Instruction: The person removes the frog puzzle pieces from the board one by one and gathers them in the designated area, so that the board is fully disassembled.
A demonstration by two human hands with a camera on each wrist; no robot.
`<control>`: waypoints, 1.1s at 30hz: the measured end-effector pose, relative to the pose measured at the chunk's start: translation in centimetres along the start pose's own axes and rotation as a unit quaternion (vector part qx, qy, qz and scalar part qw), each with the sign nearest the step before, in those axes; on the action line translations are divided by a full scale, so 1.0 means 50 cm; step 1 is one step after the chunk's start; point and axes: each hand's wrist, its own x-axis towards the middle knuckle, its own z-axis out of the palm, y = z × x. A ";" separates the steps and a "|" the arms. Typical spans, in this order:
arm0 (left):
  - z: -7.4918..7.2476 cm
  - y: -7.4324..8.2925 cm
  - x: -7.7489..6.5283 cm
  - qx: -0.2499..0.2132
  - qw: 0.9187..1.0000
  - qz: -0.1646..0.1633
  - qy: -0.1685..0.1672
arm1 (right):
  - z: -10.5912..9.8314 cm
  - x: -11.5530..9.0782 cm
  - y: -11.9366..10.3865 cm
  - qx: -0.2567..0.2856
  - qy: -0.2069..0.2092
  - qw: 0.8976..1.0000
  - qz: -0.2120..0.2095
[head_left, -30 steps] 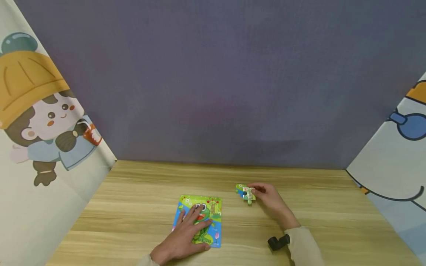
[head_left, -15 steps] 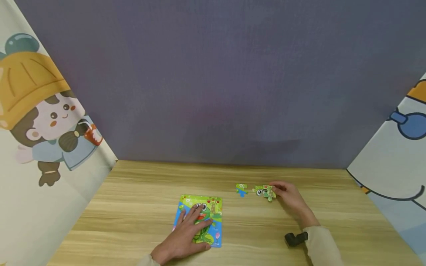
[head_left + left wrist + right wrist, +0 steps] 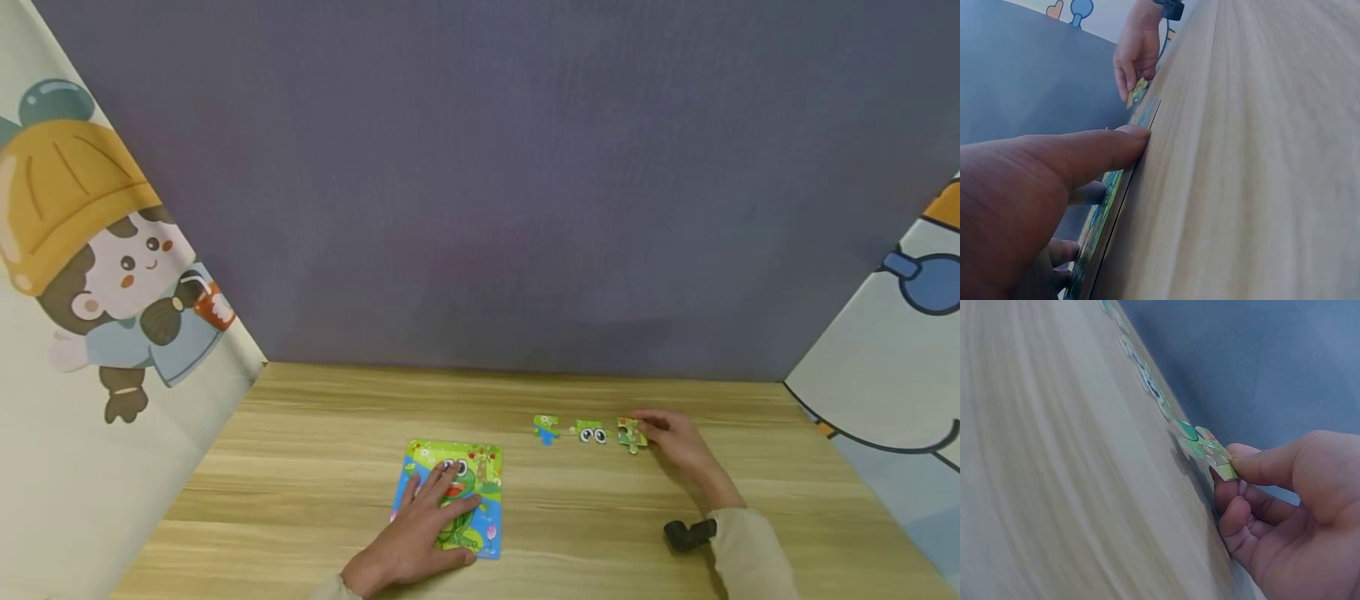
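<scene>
My left hand point(image 3: 416, 533) lies spread over a frog puzzle board point(image 3: 487, 500), its fingers across the frog picture and its thumb by the lower edge. In the left wrist view the thumb point(image 3: 1104, 147) crosses the board's edge. To the right, my right hand point(image 3: 678, 442) pinches a green puzzle piece point(image 3: 630, 434) between thumb and fingers. The right wrist view has this piece point(image 3: 1204, 447) tilted slightly above the table, its shadow beneath. Left of it lie a piece with two frog eyes point(image 3: 592, 432) and a green and blue piece point(image 3: 546, 428), apart from each other.
A wood-grain table point(image 3: 300, 467) carries everything. Behind it rises a dark grey panel point(image 3: 480, 208). Cartoon-printed side walls point(image 3: 60, 433) flank the table. A black device point(image 3: 688, 535) sits at the right wrist by the sleeve.
My right hand has moved right with the pinched piece, from the green and blue piece past the eye piece, which has come into view. My left hand stays on the board.
</scene>
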 end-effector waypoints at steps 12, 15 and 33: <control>0.000 -0.010 -0.007 0.003 1.000 0.000 -0.002 | 0.016 0.009 0.011 -0.123 0.049 0.990 -0.051; 0.000 -0.012 -0.008 -0.001 1.000 -0.002 -0.005 | 0.024 0.013 0.013 -0.135 0.056 0.988 -0.057; 0.001 -0.025 -0.016 -0.004 1.000 -0.002 -0.006 | 0.045 0.017 0.007 -0.161 0.060 0.982 -0.072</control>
